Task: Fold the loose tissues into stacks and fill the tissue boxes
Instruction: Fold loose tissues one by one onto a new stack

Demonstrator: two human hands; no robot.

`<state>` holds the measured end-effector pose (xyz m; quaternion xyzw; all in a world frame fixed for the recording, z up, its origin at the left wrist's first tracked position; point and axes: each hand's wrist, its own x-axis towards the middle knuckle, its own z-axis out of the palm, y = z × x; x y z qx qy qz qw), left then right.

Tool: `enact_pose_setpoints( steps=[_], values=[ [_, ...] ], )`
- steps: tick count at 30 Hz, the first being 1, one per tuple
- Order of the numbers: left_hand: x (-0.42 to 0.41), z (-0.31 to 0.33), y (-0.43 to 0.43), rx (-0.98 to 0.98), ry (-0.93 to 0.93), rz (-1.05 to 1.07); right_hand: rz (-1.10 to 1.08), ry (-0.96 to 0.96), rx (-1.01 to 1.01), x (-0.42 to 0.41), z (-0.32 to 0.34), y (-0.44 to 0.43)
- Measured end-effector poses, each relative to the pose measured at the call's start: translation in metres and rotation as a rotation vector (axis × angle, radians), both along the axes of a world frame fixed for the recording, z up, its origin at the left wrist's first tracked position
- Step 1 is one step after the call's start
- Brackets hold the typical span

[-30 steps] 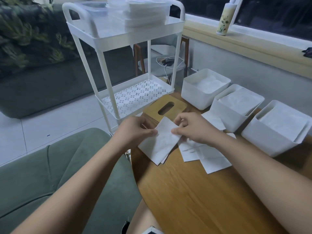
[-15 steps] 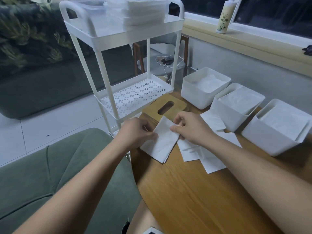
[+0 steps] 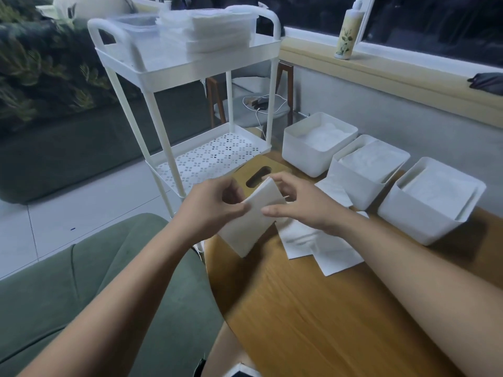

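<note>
Readable text: none can be made out anywhere in the view.
bottle (image 3: 346, 34) on the window ledge: a label printed with green leaves is seen; any lettering on it is too small and blurred to be read.
tissue boxes (image 3: 303, 156): plain white walls are shown, unmarked.

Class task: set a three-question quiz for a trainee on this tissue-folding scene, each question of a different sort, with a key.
1. How many white boxes stand on the table? A two, B three, C five.
2. True or false: the left hand pinches the folded tissue.
3. Fill in: the bottle stands on the window ____.
Key: 1 B; 2 true; 3 sill.
</note>
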<state>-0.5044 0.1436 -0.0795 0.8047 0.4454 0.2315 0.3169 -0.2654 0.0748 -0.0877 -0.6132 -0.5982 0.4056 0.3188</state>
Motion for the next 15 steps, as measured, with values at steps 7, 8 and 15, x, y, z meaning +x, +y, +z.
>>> enact_pose_setpoints(
  steps=[7, 8, 15],
  values=[
    [0.010, 0.017, -0.026, -0.094, -0.079, -0.082, -0.087, 0.080, 0.087, 0.014, 0.010, -0.049],
    [0.015, 0.017, -0.031, -0.119, -0.081, -0.099, -0.097, 0.067, 0.085, 0.017, 0.010, -0.060],
    [0.066, -0.002, -0.077, -0.255, -0.009, -0.244, -0.278, 0.078, 0.059, 0.056, -0.008, -0.145]
  ],
)
